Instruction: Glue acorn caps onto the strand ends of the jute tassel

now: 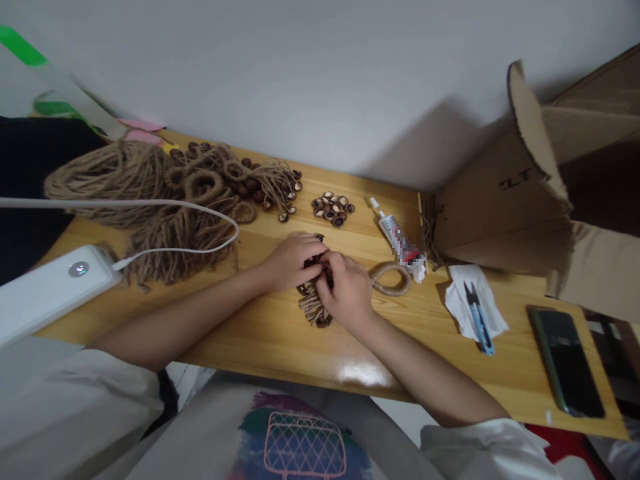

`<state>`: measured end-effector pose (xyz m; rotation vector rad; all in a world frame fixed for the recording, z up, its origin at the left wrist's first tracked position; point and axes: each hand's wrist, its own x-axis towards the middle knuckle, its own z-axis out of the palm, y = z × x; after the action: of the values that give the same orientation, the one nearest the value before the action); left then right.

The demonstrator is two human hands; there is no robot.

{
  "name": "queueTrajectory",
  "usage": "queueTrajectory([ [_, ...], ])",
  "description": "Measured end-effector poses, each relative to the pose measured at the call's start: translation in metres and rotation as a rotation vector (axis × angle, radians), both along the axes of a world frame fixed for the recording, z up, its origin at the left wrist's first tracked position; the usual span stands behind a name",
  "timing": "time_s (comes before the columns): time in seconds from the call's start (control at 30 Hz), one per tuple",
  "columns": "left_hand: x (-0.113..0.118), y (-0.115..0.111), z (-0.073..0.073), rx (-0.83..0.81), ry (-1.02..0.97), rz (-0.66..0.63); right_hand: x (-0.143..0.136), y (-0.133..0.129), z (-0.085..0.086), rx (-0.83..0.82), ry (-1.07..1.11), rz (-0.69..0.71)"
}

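Observation:
Both hands meet at the middle of the wooden table. My left hand [295,261] and my right hand [347,290] are closed on a small twine piece [315,308] with a cut fringe and dark brown shells or nut halves along it. Much of that piece is hidden beneath my fingers. Beyond my hands lies a cluster of halved brown nut shells [334,208]. A twine-wrapped ring [391,279] rests just right of my right hand. Behind the ring is a glue tube [397,233] with a white nozzle, its label blurred.
Twine bundles [120,173] with rings and shells fill the back left. A white power bank [60,287] with a cable sits at the left front. To the right are blue thread snips [479,320] on white tissue [455,300], a phone [567,360] and a cardboard box [490,200].

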<state>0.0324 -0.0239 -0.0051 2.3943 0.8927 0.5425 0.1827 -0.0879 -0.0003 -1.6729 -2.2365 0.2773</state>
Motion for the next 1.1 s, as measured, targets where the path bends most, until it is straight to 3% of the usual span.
queueTrajectory([
  [1.1,0.0000,-0.0002,0.0002,0.004,0.001,0.008,-0.0001,-0.0001,0.0009,0.025,-0.011,0.002],
])
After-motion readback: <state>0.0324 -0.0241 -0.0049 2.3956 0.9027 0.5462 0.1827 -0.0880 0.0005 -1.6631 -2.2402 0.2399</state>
